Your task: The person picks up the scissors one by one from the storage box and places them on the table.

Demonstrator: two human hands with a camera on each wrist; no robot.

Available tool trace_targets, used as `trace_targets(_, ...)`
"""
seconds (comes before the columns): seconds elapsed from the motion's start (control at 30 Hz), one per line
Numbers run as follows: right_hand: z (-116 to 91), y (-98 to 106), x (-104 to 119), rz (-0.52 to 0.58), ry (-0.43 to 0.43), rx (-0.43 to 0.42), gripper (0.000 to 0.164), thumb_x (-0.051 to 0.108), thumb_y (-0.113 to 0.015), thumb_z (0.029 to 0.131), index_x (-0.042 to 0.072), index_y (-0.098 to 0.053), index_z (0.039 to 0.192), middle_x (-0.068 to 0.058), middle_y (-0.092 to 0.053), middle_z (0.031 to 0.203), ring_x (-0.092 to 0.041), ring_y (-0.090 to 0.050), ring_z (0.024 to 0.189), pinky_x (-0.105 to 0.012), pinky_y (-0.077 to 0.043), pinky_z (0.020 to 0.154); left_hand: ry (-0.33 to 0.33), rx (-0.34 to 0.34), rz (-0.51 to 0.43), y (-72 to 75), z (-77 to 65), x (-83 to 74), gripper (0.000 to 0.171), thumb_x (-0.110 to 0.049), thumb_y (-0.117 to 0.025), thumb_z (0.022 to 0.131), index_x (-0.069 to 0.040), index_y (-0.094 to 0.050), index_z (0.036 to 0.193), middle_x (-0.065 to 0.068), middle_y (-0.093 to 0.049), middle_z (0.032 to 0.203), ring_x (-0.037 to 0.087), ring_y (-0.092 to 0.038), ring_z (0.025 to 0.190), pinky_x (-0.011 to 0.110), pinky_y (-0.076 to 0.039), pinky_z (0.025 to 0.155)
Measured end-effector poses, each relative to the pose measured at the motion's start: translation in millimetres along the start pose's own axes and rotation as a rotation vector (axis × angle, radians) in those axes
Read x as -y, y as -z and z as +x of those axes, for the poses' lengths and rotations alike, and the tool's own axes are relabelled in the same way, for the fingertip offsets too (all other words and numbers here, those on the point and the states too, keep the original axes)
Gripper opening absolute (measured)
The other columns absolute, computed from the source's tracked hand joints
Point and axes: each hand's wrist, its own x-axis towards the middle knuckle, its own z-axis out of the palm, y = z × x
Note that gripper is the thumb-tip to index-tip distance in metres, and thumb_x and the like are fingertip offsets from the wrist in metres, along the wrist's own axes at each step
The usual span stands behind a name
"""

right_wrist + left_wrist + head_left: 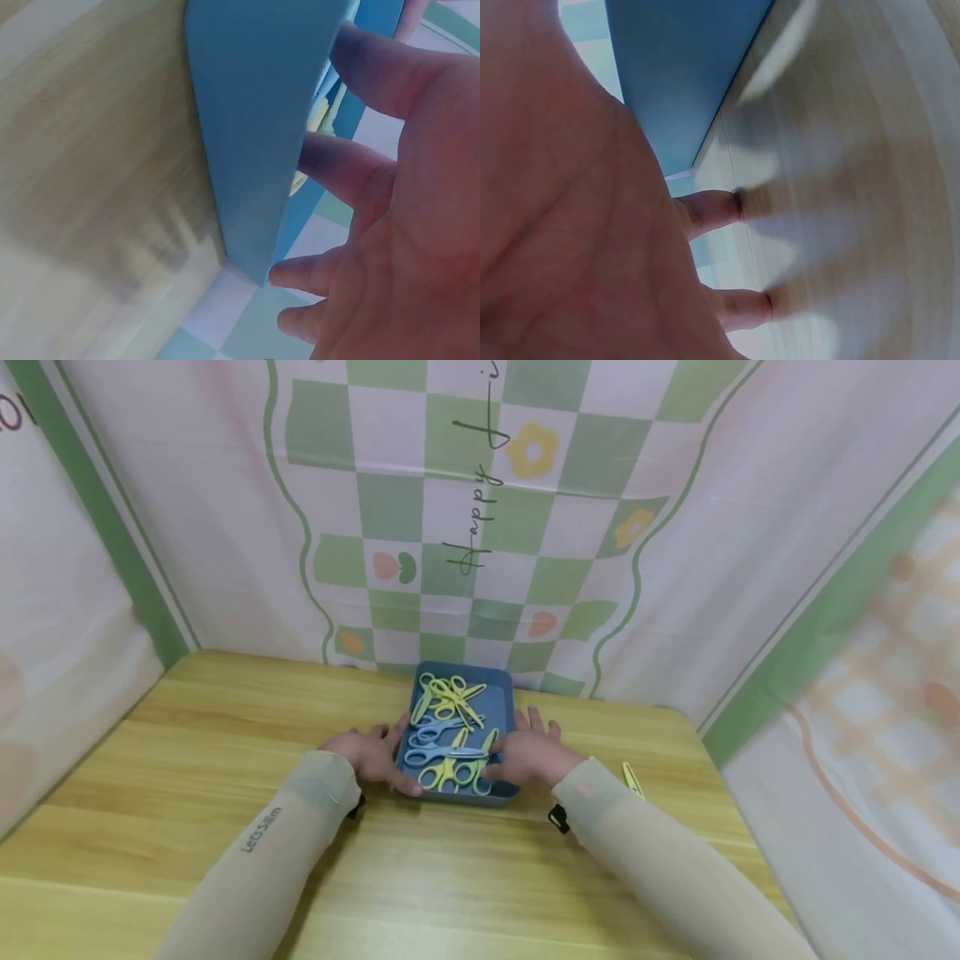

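Note:
A blue rectangular tray [495, 700] rests on the table, holding several child-size scissors in yellow, blue and green. Blue-handled scissors [430, 755] lie across yellow scissors [447, 772], near green scissors [486, 764]. At the tray's left side is my left hand [369, 755], its thumb by the front corner; two of its fingertips [720, 210] reach down to the tabletop in the left wrist view. My right hand [534, 753] is at the right wall, with thumb and index finger at the rim and the other fingers extended. Neither hand curls round any scissors.
Yellow scissors [632, 779] lie on the wooden table [420, 877] beyond my right wrist, partly hidden by the sleeve. A checked cloth curtain [390, 502] hangs directly behind the tray, and more cloth stands at both sides.

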Motion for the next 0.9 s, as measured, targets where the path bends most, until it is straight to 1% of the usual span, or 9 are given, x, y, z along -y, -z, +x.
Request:
trace_targets(0.23, 3.5, 3.4, 5.3, -0.028, -0.004, 0.013, 0.057, 0.057, -0.072, 0.085, 0.026, -0.067, 0.133, -0.025, -0.007, 0.162, -0.047, 0.011, 0.146, -0.07, -0.002, 0.109, 0.014, 0.008, 0.017, 1.6, 3.7, 1.0, 0.131, -0.075, -0.077, 0.066, -0.037, 0.007, 0.159, 0.013, -0.006, 0.166, 0.052, -0.007, 0.144, 0.072, -0.015, 0.107)
trace_targets(0.33, 8.7, 5.1, 3.7, -0.033, -0.006, 0.001, 0.06, 0.056, -0.073, 0.084, 0.024, -0.066, 0.134, -0.028, -0.008, 0.161, -0.048, 0.009, 0.146, -0.07, -0.002, 0.109, 0.007, 0.001, 0.027, 2.3, 6.1, 2.1, 0.131, -0.075, -0.077, 0.066, -0.035, 0.006, 0.16, 0.014, -0.007, 0.165, 0.053, -0.008, 0.144, 0.072, -0.016, 0.107)
trace_targets(0.43, 14.4, 7.0, 1.4, -0.038, -0.016, 0.002, 0.064, 0.055, -0.075, 0.083, 0.022, -0.064, 0.136, -0.029, -0.009, 0.161, -0.049, 0.008, 0.145, -0.069, -0.003, 0.11, 0.013, 0.0, 0.032, 0.5, 11.3, 4.7, 0.134, -0.077, -0.077, 0.063, -0.036, 0.006, 0.159, 0.013, -0.008, 0.165, 0.053, -0.008, 0.144, 0.073, -0.015, 0.107)
trace_targets(0.53, 20.2, 7.6, 0.6, -0.054, -0.02, 0.003, 0.064, 0.054, -0.075, 0.084, 0.022, -0.063, 0.138, -0.029, -0.009, 0.161, -0.048, 0.008, 0.145, -0.069, -0.003, 0.11, 0.021, 0.009, 0.034, 0.2, 10.1, 3.9, 0.134, -0.078, -0.076, 0.062, -0.037, 0.007, 0.159, 0.012, -0.007, 0.166, 0.052, -0.007, 0.144, 0.073, -0.015, 0.107)
trace_targets(0.67, 26.8, 7.5, 0.7, -0.102, -0.017, -0.01, 0.063, 0.053, -0.074, 0.085, 0.023, -0.062, 0.139, -0.029, -0.007, 0.161, -0.049, 0.009, 0.145, -0.069, -0.004, 0.11, 0.008, 0.012, 0.018, 3.5, 2.0, -0.1, 0.132, -0.076, -0.077, 0.065, -0.035, 0.006, 0.16, 0.014, -0.007, 0.165, 0.054, -0.007, 0.143, 0.073, -0.016, 0.106)
trace_targets(0.77, 30.4, 8.5, -0.6, -0.133, -0.016, -0.01, 0.062, 0.052, -0.073, 0.087, 0.023, -0.061, 0.14, -0.029, -0.004, 0.161, -0.049, 0.01, 0.145, -0.07, -0.005, 0.11, 0.015, 0.013, 0.019, 3.0, 3.8, 0.7, 0.134, -0.078, -0.076, 0.063, -0.037, 0.007, 0.159, 0.013, -0.007, 0.165, 0.053, -0.007, 0.144, 0.073, -0.015, 0.106)
trace_targets(0.9, 34.1, 12.0, -2.1, -0.133, -0.027, 0.002, 0.061, 0.048, -0.074, 0.088, 0.022, -0.06, 0.141, -0.029, -0.003, 0.161, -0.049, 0.01, 0.145, -0.069, -0.006, 0.11, 0.018, 0.014, 0.031, 0.9, 7.7, 2.4, 0.136, -0.081, -0.075, 0.06, -0.037, 0.007, 0.159, 0.014, -0.007, 0.165, 0.054, -0.008, 0.143, 0.075, -0.015, 0.105)
